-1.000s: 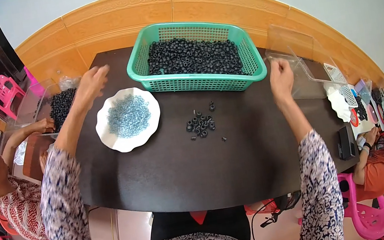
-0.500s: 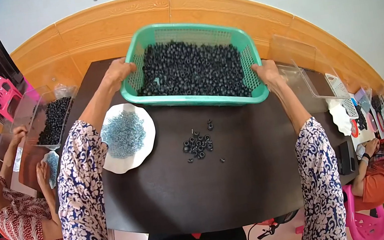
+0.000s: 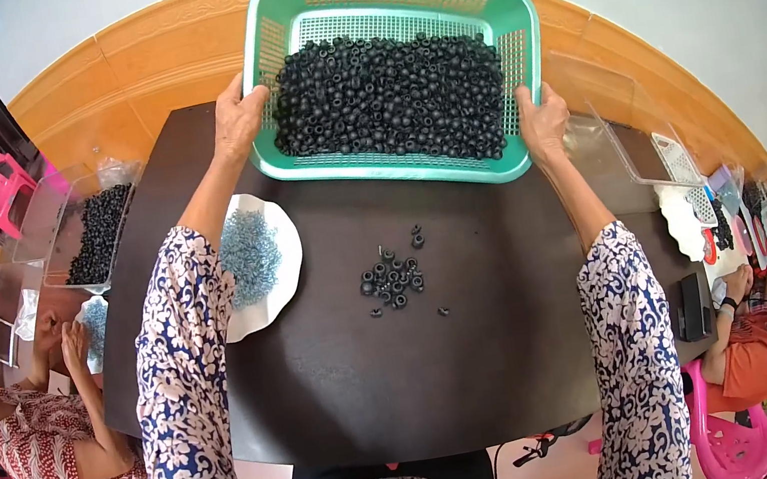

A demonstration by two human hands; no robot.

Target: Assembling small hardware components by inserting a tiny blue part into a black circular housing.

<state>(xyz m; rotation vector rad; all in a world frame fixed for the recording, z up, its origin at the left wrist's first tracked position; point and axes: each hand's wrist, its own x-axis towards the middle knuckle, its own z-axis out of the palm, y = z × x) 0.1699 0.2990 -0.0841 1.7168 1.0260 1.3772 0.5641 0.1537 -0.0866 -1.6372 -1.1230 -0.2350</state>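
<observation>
A green plastic basket point(image 3: 392, 171) with mesh sides is held up over the far part of the dark table. My left hand point(image 3: 237, 124) is closed round its left side, and my right hand point(image 3: 543, 121) grips the right one. Many black ring-shaped beads point(image 3: 391, 101) fill the near part of the basket, which leans toward me. Below it, a small cluster of the same dark beads point(image 3: 392, 279) lies on the tabletop. Partly behind my left sleeve is a white wavy-edged plate point(image 3: 287, 271) bearing small clear-blue pieces point(image 3: 250, 257), too fine to make out singly.
Left of me a person point(image 3: 61, 435) sits by a clear bin of black beads point(image 3: 100, 231). Clear plastic boxes point(image 3: 627, 148) stand at the table's right end, near a black box-like object point(image 3: 694, 307). Another person point(image 3: 755, 340) sits at the right. The wall point(image 3: 172, 67) borders the far edge.
The basket has risen and moved away from me, with its far side tipped up more. Beads have slid toward its near side, baring part of the bottom. The person at left has shifted their hands.
</observation>
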